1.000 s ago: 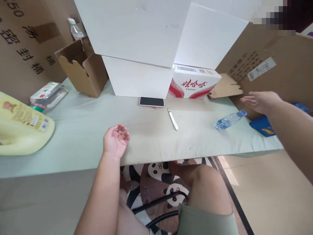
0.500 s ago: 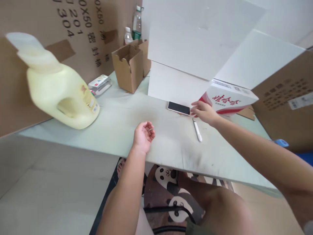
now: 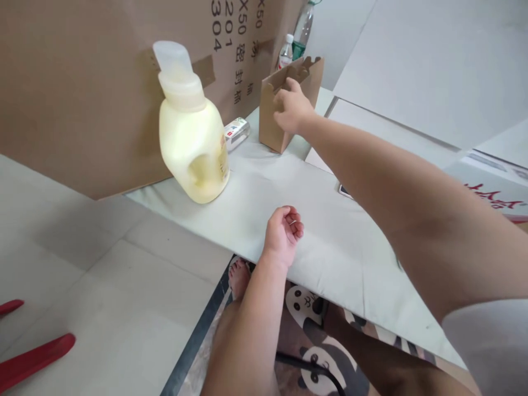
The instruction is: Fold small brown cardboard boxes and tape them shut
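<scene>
My right hand [image 3: 291, 104] reaches across the table and grips the front edge of a small open cardboard box [image 3: 275, 125] at the back. My left hand [image 3: 284, 233] rests palm up on the table's near edge, fingers loosely curled, with a ring on one finger and nothing in it. A pale yellow detergent jug [image 3: 193, 140] with a translucent cap stands upright left of the box. A phone [image 3: 344, 191] shows only as a corner behind my right forearm.
A large brown carton [image 3: 103, 82] with printed characters walls the left back. Two plastic bottles [image 3: 297, 36] stand behind the small box, and a wrapped packet [image 3: 236, 132] lies beside the jug. White boards [image 3: 412, 66] and a red-and-white box [image 3: 495, 190] are at right. Red bars [image 3: 35, 357] lie on the floor.
My right hand left the phone and pen area and travelled left to the small cardboard box, closing on its edge. The view swung left. My left hand stayed put.
</scene>
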Action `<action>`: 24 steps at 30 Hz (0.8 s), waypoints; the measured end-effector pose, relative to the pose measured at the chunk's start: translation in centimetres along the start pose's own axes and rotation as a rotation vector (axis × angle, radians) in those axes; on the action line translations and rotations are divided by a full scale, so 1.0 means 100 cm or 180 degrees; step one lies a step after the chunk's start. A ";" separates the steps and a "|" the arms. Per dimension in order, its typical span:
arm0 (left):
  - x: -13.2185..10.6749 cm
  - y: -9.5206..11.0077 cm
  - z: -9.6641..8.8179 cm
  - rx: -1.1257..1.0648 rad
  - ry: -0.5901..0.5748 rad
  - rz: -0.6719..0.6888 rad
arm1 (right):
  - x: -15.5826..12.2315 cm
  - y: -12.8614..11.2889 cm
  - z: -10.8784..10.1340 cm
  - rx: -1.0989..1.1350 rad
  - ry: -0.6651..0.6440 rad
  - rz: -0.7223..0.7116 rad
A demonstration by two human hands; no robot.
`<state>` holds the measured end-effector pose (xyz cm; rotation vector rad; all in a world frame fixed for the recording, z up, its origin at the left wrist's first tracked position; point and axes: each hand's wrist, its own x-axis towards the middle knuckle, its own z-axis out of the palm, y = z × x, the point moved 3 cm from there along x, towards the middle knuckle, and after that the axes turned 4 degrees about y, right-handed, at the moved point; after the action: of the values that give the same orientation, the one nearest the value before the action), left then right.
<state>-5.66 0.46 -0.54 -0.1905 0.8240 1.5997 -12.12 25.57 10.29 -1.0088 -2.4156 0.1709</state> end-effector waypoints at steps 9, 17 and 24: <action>-0.005 0.007 -0.006 -0.0007 0.0064 -0.0020 | -0.024 0.016 -0.014 -0.0443 -0.0169 0.0216; -0.011 0.023 -0.021 0.0041 0.0992 0.1425 | -0.213 0.013 -0.109 0.0005 0.0637 -0.0088; -0.010 0.009 -0.003 0.1245 0.0167 0.2770 | -0.390 0.050 -0.170 0.0031 0.1998 -0.0104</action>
<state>-6.40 -0.49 0.14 0.4737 1.3489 2.1799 22.66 0.70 7.41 -0.8563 -1.8523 -0.1312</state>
